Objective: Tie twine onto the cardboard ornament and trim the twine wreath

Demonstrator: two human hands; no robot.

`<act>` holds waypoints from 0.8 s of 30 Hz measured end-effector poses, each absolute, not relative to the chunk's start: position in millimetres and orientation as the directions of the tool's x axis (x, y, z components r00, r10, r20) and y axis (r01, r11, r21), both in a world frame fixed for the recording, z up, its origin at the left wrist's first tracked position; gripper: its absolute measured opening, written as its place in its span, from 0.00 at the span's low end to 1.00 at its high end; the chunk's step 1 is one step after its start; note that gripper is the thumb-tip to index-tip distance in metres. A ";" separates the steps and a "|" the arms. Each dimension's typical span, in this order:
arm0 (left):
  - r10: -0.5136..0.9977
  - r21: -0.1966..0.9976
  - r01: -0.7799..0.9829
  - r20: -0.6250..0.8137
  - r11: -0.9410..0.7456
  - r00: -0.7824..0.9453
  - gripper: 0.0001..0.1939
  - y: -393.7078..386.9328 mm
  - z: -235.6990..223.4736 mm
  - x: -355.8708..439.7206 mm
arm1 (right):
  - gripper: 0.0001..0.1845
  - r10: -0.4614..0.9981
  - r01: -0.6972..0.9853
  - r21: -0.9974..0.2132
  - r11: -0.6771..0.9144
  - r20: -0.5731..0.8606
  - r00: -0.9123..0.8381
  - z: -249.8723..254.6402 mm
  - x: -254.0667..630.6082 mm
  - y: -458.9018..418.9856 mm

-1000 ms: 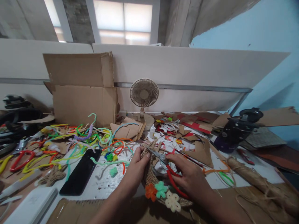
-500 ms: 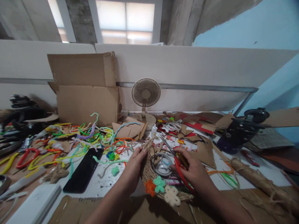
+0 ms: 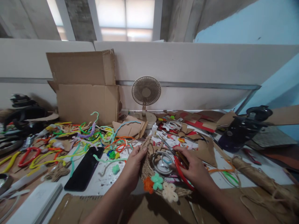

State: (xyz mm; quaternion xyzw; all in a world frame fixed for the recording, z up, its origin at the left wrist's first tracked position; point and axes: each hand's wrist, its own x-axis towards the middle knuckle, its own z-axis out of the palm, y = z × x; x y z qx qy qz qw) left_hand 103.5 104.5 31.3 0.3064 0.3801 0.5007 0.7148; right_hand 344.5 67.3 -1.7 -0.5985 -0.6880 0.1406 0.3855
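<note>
A woven jute basket [image 3: 147, 170] with orange, green and cream felt flowers [image 3: 158, 181] on its front rim sits at the near edge of the table. My left hand [image 3: 134, 164] grips its left rim with closed fingers. My right hand [image 3: 193, 168] is closed on red-handled scissors [image 3: 178, 165], whose blades point up and left over the basket. Inside the basket lies a roll of clear tape [image 3: 162, 162].
Coloured pipe cleaners [image 3: 88, 134] litter the left of the table, beside a black phone [image 3: 84, 168]. An open cardboard box [image 3: 85, 88] and a small desk fan [image 3: 146, 94] stand at the back. Cardboard scraps [image 3: 202, 148], a dark flask [image 3: 240, 130] and a jute twine roll [image 3: 257, 178] lie right.
My right hand has drawn the scissors back to the right, away from the basket's left rim, uncovering the tape roll. My left hand kept its grip on the rim.
</note>
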 end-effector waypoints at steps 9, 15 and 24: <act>0.953 0.809 -0.510 -0.204 0.293 0.224 0.13 100.3 30.2 110.2 | 0.32 0.991 0.264 -0.955 0.132 0.123 -0.050 -9.2 325.8 61.9; 0.976 0.889 -0.411 -0.148 0.202 0.161 0.21 97.6 27.5 111.6 | 0.34 0.966 -0.013 -0.994 -0.107 -0.101 -0.239 1.9 317.8 48.0; 0.989 0.936 -0.327 -0.099 0.129 0.106 0.18 95.5 27.2 110.2 | 0.40 0.908 -0.036 -0.977 -0.212 -0.183 -0.377 1.8 315.5 49.8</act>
